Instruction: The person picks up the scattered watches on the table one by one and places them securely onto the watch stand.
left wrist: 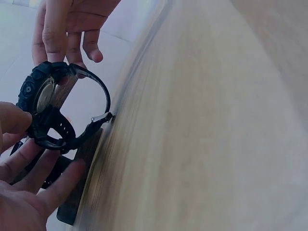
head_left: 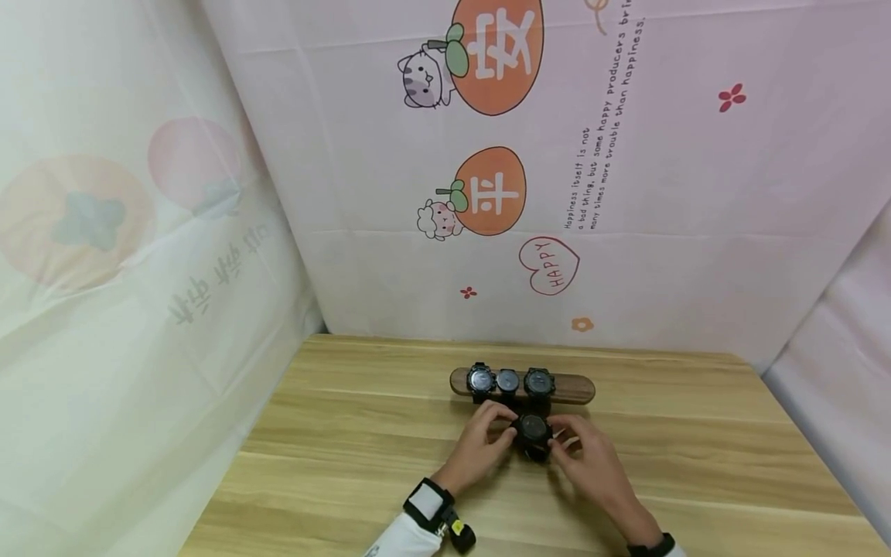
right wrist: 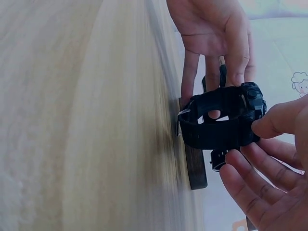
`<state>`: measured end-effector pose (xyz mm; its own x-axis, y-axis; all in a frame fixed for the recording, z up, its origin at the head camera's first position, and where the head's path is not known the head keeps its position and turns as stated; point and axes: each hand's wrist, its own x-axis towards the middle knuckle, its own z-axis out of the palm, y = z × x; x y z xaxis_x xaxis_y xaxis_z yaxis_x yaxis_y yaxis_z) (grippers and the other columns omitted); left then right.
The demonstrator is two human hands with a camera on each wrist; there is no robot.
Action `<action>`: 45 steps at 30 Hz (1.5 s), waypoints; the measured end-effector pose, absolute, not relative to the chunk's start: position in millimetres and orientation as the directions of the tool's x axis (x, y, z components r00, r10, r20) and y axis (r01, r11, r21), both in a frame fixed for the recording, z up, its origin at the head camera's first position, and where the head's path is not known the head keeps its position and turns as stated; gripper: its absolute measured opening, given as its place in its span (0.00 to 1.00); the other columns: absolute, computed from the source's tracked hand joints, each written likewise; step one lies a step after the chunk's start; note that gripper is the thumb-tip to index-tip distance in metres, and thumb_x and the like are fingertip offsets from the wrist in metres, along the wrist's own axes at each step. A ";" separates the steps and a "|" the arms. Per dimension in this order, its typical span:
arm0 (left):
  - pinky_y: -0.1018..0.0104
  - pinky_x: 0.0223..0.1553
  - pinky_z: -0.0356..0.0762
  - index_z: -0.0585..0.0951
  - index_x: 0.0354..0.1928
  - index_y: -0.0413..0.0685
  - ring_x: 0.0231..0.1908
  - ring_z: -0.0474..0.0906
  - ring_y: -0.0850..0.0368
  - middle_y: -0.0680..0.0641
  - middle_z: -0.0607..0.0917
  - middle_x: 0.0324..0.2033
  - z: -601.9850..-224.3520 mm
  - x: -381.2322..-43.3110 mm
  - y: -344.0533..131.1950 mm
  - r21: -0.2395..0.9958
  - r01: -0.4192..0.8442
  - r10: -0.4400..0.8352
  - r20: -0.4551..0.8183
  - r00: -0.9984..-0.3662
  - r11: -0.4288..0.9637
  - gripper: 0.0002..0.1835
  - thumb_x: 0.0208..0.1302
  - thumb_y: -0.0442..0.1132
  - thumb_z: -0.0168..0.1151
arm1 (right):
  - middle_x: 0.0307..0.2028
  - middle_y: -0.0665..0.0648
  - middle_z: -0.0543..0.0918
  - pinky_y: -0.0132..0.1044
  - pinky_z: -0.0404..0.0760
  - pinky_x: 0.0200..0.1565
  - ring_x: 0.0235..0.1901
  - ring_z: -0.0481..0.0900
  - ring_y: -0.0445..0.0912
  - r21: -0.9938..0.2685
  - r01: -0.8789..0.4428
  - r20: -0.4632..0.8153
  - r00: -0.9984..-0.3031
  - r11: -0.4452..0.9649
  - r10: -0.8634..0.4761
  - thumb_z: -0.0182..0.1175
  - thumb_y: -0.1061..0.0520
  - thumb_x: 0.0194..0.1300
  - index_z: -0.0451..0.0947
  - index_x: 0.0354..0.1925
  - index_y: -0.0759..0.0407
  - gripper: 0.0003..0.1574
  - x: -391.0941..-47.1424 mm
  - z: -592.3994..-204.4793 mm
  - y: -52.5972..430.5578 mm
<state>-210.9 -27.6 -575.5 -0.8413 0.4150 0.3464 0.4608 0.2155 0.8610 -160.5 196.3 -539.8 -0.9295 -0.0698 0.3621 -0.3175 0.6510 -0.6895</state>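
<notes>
Between my two hands is a black wristwatch (head_left: pixel 534 428) with a round dial, its face tilted up in the head view. My left hand (head_left: pixel 476 445) pinches one side of the case between thumb and fingers. On the other side my right hand (head_left: pixel 592 464) pinches the case too, thumb on its edge in the right wrist view. Below the case hangs the black strap (right wrist: pixel 211 136), bent into a loop, with a metal buckle (left wrist: pixel 102 117) at its low end. Just behind, a wooden watch stand (head_left: pixel 574 389) bears three dark watches (head_left: pixel 507 380) side by side.
The stand is on a wood-grain table (head_left: pixel 348 433). A pale printed cloth (head_left: pixel 383 286) rises behind the table's back edge, with more cloth at both sides. My left wrist wears a black strapped device (head_left: pixel 427 501).
</notes>
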 end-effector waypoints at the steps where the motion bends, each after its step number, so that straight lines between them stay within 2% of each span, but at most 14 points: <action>1: 0.66 0.64 0.83 0.81 0.58 0.53 0.62 0.80 0.58 0.50 0.80 0.59 -575.4 -211.1 -27.8 0.848 0.478 0.413 0.359 -0.837 0.232 0.10 0.81 0.43 0.60 | 0.44 0.53 0.88 0.31 0.87 0.36 0.38 0.85 0.42 -0.692 -0.318 0.362 -0.929 0.648 -0.070 0.73 0.68 0.64 0.85 0.54 0.58 0.20 -160.5 -539.5 196.3; 8: 0.62 0.66 0.82 0.81 0.64 0.52 0.65 0.79 0.56 0.50 0.82 0.63 -570.2 -210.4 -29.7 0.822 0.500 0.421 0.365 -0.830 0.272 0.16 0.81 0.45 0.60 | 0.47 0.55 0.88 0.30 0.87 0.35 0.38 0.86 0.42 -0.714 -0.290 0.330 -0.942 0.638 -0.059 0.75 0.63 0.65 0.83 0.56 0.57 0.22 -160.7 -539.2 196.5; 14: 0.63 0.64 0.84 0.78 0.69 0.50 0.62 0.80 0.57 0.50 0.79 0.66 -567.7 -210.2 -28.7 0.847 0.467 0.455 0.322 -0.830 0.253 0.25 0.74 0.47 0.69 | 0.49 0.56 0.88 0.30 0.86 0.34 0.39 0.87 0.45 -0.689 -0.292 0.338 -0.939 0.663 -0.062 0.78 0.58 0.62 0.82 0.59 0.57 0.28 -160.4 -543.6 195.6; 18: 0.61 0.68 0.81 0.77 0.70 0.54 0.67 0.77 0.59 0.54 0.78 0.68 -566.7 -210.3 -26.5 0.819 0.490 0.462 0.326 -0.825 0.297 0.32 0.68 0.50 0.76 | 0.51 0.55 0.87 0.30 0.86 0.35 0.41 0.87 0.47 -0.682 -0.267 0.313 -0.948 0.680 -0.059 0.79 0.55 0.62 0.81 0.61 0.55 0.31 -160.3 -545.2 194.3; 22: 0.59 0.73 0.76 0.76 0.71 0.55 0.70 0.74 0.59 0.56 0.78 0.69 -565.7 -210.9 -25.5 0.803 0.505 0.480 0.325 -0.815 0.315 0.35 0.64 0.51 0.79 | 0.52 0.55 0.87 0.31 0.87 0.36 0.42 0.87 0.48 -0.675 -0.263 0.308 -0.949 0.689 -0.060 0.80 0.55 0.60 0.82 0.60 0.55 0.32 -159.2 -545.2 192.7; 28: 0.60 0.72 0.77 0.77 0.71 0.56 0.68 0.76 0.60 0.57 0.78 0.68 -565.5 -213.7 -27.5 0.799 0.508 0.495 0.316 -0.810 0.322 0.35 0.64 0.51 0.79 | 0.49 0.54 0.88 0.31 0.86 0.35 0.41 0.87 0.48 -0.654 -0.283 0.339 -0.939 0.701 -0.063 0.82 0.55 0.58 0.83 0.59 0.54 0.32 -157.9 -544.6 191.8; 34: 0.64 0.72 0.77 0.77 0.71 0.56 0.67 0.76 0.61 0.55 0.79 0.67 -563.1 -214.4 -29.0 0.796 0.524 0.521 0.321 -0.790 0.304 0.34 0.65 0.48 0.79 | 0.51 0.52 0.87 0.33 0.88 0.38 0.44 0.86 0.48 -0.627 -0.341 0.383 -0.918 0.700 -0.104 0.82 0.56 0.57 0.83 0.59 0.53 0.32 -159.7 -546.2 194.3; 39: 0.65 0.72 0.77 0.76 0.71 0.53 0.67 0.77 0.60 0.52 0.79 0.67 -560.6 -213.8 -29.3 0.793 0.543 0.540 0.339 -0.770 0.276 0.32 0.67 0.42 0.77 | 0.58 0.56 0.85 0.41 0.91 0.45 0.51 0.86 0.52 -0.595 -0.430 0.439 -0.882 0.679 -0.173 0.83 0.59 0.55 0.81 0.62 0.55 0.37 -161.9 -546.4 197.4; 45: 0.63 0.72 0.77 0.75 0.72 0.53 0.68 0.77 0.60 0.50 0.78 0.68 -560.9 -213.5 -29.4 0.798 0.548 0.555 0.346 -0.757 0.250 0.32 0.68 0.38 0.75 | 0.68 0.59 0.80 0.53 0.90 0.54 0.61 0.83 0.56 -0.573 -0.456 0.412 -0.879 0.681 -0.241 0.83 0.54 0.56 0.77 0.70 0.55 0.46 -163.1 -544.7 199.0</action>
<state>-213.5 -29.4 -560.9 -0.7569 0.5546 0.3457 0.5479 0.2503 0.7982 -163.1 199.0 -544.7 -0.8787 -0.2410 0.4122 -0.4557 0.6809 -0.5734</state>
